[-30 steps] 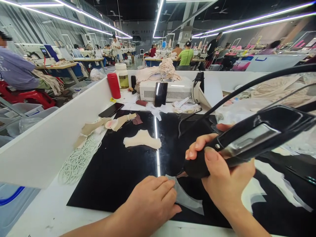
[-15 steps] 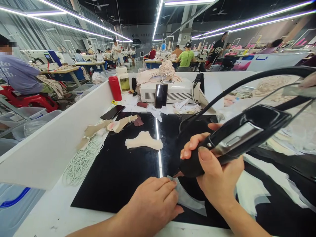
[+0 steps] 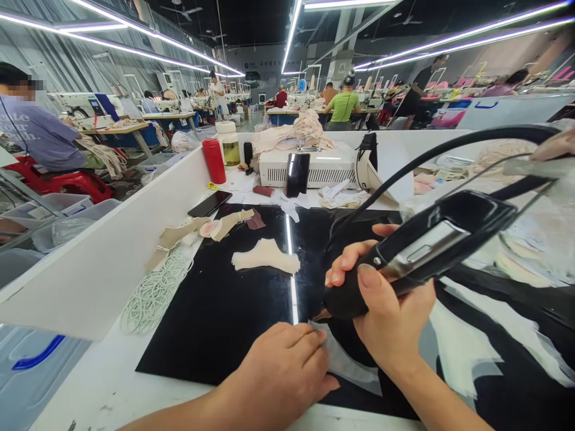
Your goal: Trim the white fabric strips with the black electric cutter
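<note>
My right hand (image 3: 386,311) is wrapped round a black corded hand tool (image 3: 422,251) with a silver panel, its tip pointing down at the black glossy mat (image 3: 215,311). My left hand (image 3: 283,371) lies flat, fingers together, pressing the left end of a thin translucent grey fabric piece (image 3: 345,365) just under the tool's tip. A beige cut fabric piece (image 3: 265,258) lies further back on the mat.
A white partition wall (image 3: 103,251) runs along the left. White elastic loops (image 3: 153,293), beige fabric strips (image 3: 188,230), a phone (image 3: 206,203), a red bottle (image 3: 214,160) and a white box machine (image 3: 314,164) stand behind. Pale fabric pieces (image 3: 467,347) lie at right. Other people sit at distant sewing tables.
The tool and my right hand have shifted slightly left and nearer the fabric piece. My left hand stays pressed on the piece.
</note>
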Demonstrator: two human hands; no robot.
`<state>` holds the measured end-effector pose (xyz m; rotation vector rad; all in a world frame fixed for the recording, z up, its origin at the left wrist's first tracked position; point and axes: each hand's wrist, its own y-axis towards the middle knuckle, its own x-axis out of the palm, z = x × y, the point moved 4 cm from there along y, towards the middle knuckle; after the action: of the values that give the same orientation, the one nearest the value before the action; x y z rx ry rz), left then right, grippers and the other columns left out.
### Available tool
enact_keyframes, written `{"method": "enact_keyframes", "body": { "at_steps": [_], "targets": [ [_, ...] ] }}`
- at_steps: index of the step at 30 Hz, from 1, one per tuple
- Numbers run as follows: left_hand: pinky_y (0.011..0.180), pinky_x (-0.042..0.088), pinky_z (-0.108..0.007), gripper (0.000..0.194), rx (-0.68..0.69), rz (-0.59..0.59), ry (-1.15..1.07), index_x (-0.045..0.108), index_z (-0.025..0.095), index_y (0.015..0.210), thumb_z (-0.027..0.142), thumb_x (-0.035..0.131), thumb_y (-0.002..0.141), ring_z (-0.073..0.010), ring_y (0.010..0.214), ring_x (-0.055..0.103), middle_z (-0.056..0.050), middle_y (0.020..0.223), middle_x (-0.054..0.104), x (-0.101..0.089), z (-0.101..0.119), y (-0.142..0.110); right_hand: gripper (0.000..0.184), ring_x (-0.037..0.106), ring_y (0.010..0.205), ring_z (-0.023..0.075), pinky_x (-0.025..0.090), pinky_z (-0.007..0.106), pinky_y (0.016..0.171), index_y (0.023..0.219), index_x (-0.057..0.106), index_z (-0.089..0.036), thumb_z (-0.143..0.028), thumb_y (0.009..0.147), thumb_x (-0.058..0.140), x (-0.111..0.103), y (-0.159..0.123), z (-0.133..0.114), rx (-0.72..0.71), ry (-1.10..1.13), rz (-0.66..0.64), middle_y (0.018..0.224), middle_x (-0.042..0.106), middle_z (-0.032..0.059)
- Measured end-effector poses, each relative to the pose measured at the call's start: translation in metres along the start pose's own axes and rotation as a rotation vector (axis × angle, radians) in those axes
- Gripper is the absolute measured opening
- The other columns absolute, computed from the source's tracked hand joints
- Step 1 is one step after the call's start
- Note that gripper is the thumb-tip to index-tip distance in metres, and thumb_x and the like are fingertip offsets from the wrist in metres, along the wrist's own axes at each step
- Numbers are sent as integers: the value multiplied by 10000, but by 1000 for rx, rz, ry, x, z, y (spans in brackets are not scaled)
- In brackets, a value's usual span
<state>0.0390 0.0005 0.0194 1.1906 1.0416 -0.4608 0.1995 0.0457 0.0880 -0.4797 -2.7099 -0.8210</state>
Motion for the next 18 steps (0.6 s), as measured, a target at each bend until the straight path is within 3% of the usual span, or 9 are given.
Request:
{"method": "enact_keyframes", "body": {
  "at_steps": [8,18],
  "targets": [
    [891,654,-301,364,-4,23,-7,751,123,1178,402,530,1251,-189,1150,820,-82,1242,867,-5,1,3,489,690,612,155,625,315,559,1294,654,-330,-465,936,957,-1,2,-3,8,21,15,855,715,-74],
    [862,660,-328,387,-8,26,-6,707,152,1162,368,408,1278,-189,1095,816,-67,1199,846,-7,-2,4,420,704,620,157,654,324,607,1247,689,-322,-417,936,955,-33,-2,-19,-12,-26,30,849,724,-65]
  ]
}}
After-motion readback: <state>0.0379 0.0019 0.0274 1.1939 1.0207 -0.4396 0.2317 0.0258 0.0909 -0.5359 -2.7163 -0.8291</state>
